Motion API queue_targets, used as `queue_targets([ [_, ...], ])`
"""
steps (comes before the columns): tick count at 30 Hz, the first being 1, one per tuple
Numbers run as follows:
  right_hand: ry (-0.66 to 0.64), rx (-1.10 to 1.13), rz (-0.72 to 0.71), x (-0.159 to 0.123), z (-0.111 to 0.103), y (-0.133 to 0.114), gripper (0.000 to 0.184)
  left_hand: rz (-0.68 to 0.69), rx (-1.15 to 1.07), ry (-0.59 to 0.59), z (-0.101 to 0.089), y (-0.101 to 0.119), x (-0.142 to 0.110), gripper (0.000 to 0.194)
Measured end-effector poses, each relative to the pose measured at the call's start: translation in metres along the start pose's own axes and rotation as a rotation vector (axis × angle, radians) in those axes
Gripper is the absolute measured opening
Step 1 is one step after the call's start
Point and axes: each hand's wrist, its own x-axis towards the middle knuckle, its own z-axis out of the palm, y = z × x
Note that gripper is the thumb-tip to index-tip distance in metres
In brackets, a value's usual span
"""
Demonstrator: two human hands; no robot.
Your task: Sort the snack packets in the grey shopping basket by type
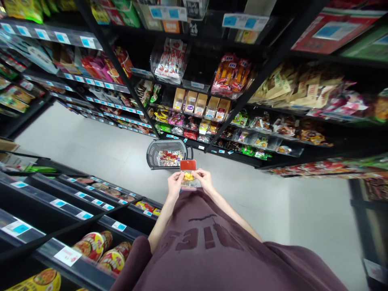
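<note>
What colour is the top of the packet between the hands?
Red; the packet top shows in the head view.

A pale floor [127,151] spreads beneath the hands [173,185], a grey shopping basket [153,155] resting on it just beyond them. Farther out, black shelving [273,69] carries red-and-white packets [172,60] ahead of the hands, with orange-red packs [232,76] and beige pouches [306,87] to their right. Behind and left of the hands, a nearer shelf [91,268] holds noodle tubs [112,260].
</note>
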Motion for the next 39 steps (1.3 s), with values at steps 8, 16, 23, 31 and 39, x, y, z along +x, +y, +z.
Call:
queue_targets([
  [8, 0.024, 0.026, 0.038, 0.004, -0.003, 0.0, 0.025, 0.034, 0.059, 0.014, 0.005, -0.005, 0.005, 0.038],
  [16, 0.055, 0.08, 0.102, 0.011, -0.001, 0.001, 0.028, 0.061, 0.087, -0.015, 0.008, -0.005, 0.009, 0.039],
  [23, 0.117, 0.114, 0.12, 0.018, 0.001, 0.005, 0.031, 0.458, 0.466, -0.031, 0.01, 0.005, -0.003, 0.037],
  [31, -0.048, 0.14, 0.111, 0.019, 0.012, 0.0, 0.031, 0.448, 0.533, -0.21, 0.02, 0.008, -0.006, 0.05],
  [39, 0.171, -0.016, 0.016, 0.03, 0.008, 0.004, 0.039, -0.02, -0.022, -0.143, 0.011, 0.0, 0.012, 0.055],
])
